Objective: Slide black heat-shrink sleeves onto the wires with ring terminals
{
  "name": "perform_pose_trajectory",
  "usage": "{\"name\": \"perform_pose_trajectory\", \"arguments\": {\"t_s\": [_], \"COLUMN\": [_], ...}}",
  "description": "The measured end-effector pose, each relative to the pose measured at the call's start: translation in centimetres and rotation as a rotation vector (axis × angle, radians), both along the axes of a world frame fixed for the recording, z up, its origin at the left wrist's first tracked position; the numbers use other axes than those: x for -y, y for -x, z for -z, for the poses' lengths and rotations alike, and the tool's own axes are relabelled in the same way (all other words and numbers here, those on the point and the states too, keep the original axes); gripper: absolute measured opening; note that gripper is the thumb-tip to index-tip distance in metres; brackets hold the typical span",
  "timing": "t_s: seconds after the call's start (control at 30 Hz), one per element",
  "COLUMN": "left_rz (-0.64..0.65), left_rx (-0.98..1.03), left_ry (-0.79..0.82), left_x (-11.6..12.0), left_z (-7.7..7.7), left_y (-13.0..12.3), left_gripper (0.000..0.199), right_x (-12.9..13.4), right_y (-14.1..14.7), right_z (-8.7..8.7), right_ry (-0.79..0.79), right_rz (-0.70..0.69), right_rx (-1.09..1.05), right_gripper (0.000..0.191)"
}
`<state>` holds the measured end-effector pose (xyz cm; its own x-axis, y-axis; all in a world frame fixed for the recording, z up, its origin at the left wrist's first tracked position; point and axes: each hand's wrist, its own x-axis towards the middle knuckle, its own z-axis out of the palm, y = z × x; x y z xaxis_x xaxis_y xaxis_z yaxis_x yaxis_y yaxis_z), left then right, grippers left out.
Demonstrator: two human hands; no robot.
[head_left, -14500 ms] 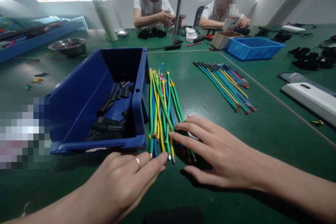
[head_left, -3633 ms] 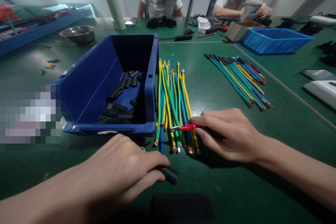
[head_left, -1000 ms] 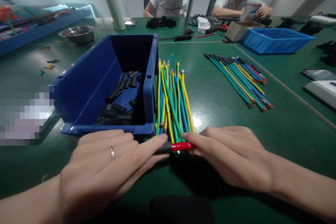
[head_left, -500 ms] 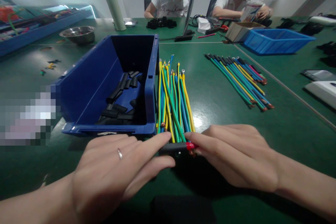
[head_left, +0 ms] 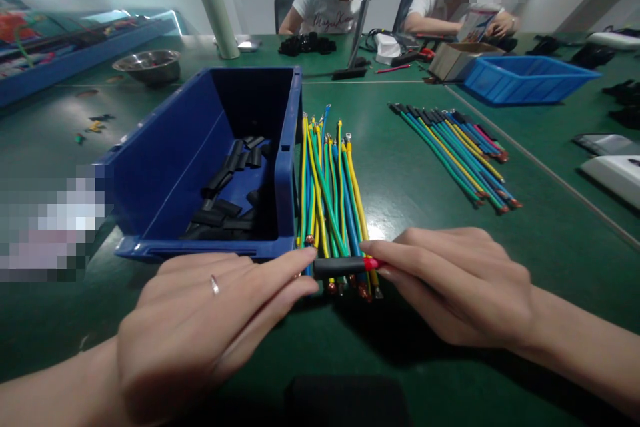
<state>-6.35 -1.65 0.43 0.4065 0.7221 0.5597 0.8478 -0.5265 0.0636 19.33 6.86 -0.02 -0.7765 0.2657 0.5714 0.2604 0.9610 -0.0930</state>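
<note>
A black sleeve (head_left: 341, 267) lies level between my hands, with a red wire (head_left: 371, 263) coming out of its right end. My right hand (head_left: 465, 287) pinches the red wire. My left hand (head_left: 215, 307), with a ring on one finger, has its thumb and index fingertip at the sleeve's left end; what is between them is hidden. Just behind the sleeve lies a bundle of yellow, green and blue wires (head_left: 343, 200) with metal lugs at the far ends and bare copper at some near ends. A dark blue bin (head_left: 287, 180) left of the bundle holds black sleeves (head_left: 220, 180).
Sleeved wires (head_left: 445, 153) lie in a row at the right. Behind them are a light blue tray (head_left: 530, 80) and a cardboard box (head_left: 460, 60). A metal bowl (head_left: 150, 67) and a bottle (head_left: 217, 17) stand back left. Two people sit across the table.
Both hands and the black sleeve have risen slightly in view. The left hand has shifted left and the sleeve a little right, showing more of its left end and the wires' near ends.
</note>
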Motion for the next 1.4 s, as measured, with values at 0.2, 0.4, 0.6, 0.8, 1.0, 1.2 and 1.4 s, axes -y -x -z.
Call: {"name": "perform_pose_trajectory", "arguments": {"t_s": [0.2,0.4,0.6,0.8,1.0,1.2,1.4], "left_rz": [0.019,0.032,0.049,0.035,-0.013,0.041,0.152], "left_rx": [0.044,0.06,-0.021,-0.035,0.051,0.001,0.025], "left_ry": [0.023,0.029,-0.029,-0.066,0.05,0.035,0.026], "left_x": [0.2,0.1,-0.3,-0.5,0.0,-0.2,-0.2], "left_z": [0.0,0.3,-1.1,-1.6,-0.1,-0.7,0.0], "left_y": [0.0,-0.2,-0.7,-1.0,-0.7,-0.7,-0.8], "left_gripper": [0.029,0.027,0.027,0.027,0.031,0.031,0.021], "right_x": [0.0,0.1,0.1,0.1,0.2,0.3,0.7], "right_y": [0.0,0.4,-0.1,-0.7,-0.6,-0.8,0.0], "right_z": [-0.1,-0.2,0.4,1.1,1.3,1.4,0.9], "right_ry": [0.015,0.04,0.092,0.157,0.2,0.247,0.209], "right_rz": [-0.016,-0.017,-0.046,-0.063,-0.062,-0.085,-0.138], "right_rx": [-0.002,-0.003,0.033,0.061,0.046,0.066,0.109], "right_gripper": [0.018,0.019,0.025,0.03,0.032,0.035,0.026]}}
